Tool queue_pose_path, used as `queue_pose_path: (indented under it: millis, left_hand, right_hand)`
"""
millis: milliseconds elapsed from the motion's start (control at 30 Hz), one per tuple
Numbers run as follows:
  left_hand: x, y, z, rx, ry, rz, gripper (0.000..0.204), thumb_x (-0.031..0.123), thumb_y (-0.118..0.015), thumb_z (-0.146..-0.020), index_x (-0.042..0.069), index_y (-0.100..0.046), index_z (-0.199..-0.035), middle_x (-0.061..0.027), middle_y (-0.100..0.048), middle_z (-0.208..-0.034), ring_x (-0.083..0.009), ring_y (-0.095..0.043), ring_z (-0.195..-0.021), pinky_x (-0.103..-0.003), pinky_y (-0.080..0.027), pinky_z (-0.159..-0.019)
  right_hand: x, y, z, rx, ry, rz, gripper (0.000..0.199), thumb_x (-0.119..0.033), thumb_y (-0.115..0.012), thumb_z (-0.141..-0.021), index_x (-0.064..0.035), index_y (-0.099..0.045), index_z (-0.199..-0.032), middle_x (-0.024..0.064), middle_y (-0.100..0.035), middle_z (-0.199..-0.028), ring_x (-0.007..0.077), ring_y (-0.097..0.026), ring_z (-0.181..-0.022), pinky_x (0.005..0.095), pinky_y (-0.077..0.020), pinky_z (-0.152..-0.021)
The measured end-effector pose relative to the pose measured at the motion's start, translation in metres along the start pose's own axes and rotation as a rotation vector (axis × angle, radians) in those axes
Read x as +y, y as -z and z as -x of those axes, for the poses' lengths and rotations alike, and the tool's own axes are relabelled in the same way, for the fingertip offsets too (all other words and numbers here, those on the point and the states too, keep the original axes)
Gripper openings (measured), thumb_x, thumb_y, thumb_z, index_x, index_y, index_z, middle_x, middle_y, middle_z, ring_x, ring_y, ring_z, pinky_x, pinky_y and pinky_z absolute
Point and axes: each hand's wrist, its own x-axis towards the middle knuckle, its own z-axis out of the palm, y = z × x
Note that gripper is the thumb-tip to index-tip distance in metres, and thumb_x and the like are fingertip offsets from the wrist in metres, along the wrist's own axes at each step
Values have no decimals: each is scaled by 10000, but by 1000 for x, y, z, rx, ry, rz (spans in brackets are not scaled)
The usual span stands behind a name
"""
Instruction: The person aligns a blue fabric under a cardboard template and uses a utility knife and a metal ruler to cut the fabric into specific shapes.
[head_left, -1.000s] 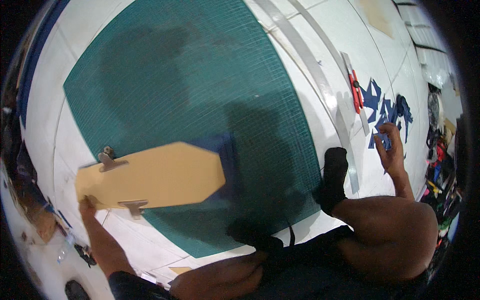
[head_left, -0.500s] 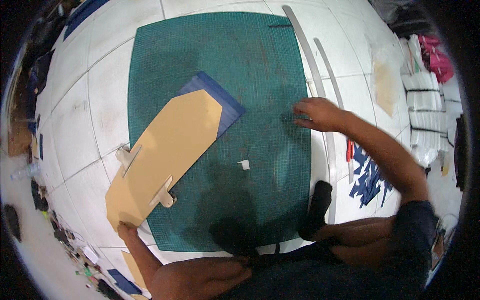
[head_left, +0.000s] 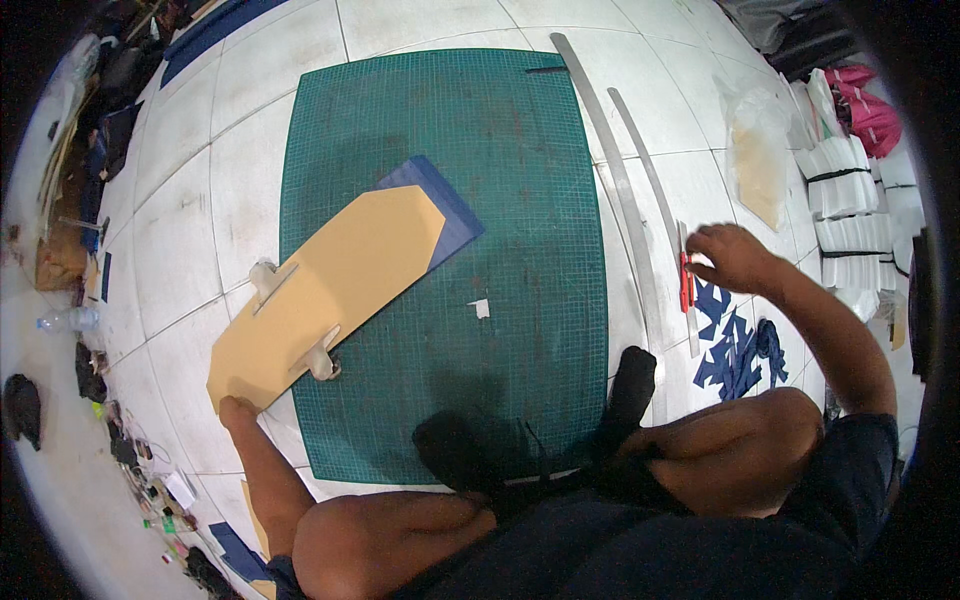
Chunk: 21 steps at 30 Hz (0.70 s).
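A long tan cardboard pattern (head_left: 335, 275) with cut corners lies slanted over the left part of the green cutting mat (head_left: 530, 390). Dark blue fabric (head_left: 462, 226) shows from under its upper end. Two metal clips, one on each long edge, grip it: the upper clip (head_left: 268, 283) and the lower clip (head_left: 320, 358). My left hand (head_left: 238, 410) holds the pattern's lower-left end, its fingers partly hidden. Off the mat, my right hand (head_left: 737, 258) hovers with bent fingers apart, beside a red-handled cutter (head_left: 686, 284), holding nothing visible.
Two metal rulers, a long one (head_left: 622, 190) and a shorter one (head_left: 648, 170), lie right of the mat. Navy fabric scraps (head_left: 738, 355) are heaped near my right knee. Strapped white stacks (head_left: 842, 200) stand far right. A white scrap (head_left: 480, 309) rests on the mat.
My right hand has moved right, from above the mat's edge to beside the red cutter. My left hand keeps its hold on the pattern's end. The whole view has shifted slightly.
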Motion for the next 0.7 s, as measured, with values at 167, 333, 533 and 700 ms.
queue_pose_path:
  millis: [167,333,533,700]
  left_hand:
    - [14,8,3,17,-20,-32,503,450,-607,-962,29,-591,-1236,-76,-676,-954,-234,-677,-865,-495,-527,-774]
    - [46,7,11,11,-63,-159,495,455,-589,-968,38,-599,-1234,-58,-682,-953,-225,-688,-880,-495,-527,-804]
    - [187,-33,41,122,-117,-684,585,450,-694,-907,5,-616,-1278,-162,-648,-1256,-305,-632,-1131,-426,-500,-961]
    - [279,-148,158,-78,-1046,-1699,584,331,-715,-931,-51,-567,-1347,-259,-562,-1395,-370,-533,-1304,-424,-403,-1121]
  right_hand:
    - [13,-103,41,-74,-209,-259,287,-301,-684,-928,-50,-615,-1047,158,-674,-1025,341,-667,-977,453,-534,-851]
    - [1,-178,58,-6,-317,-504,327,-317,-681,-926,-44,-607,-1088,161,-690,-1032,338,-684,-986,456,-540,-856]
    - [-10,-205,17,254,-544,-609,417,-380,-720,-898,-61,-590,-1134,178,-680,-1077,348,-690,-976,458,-549,-833]
    - [11,-207,-21,401,-541,-655,514,-435,-759,-861,-38,-581,-1135,180,-661,-1068,362,-674,-972,463,-540,-835]
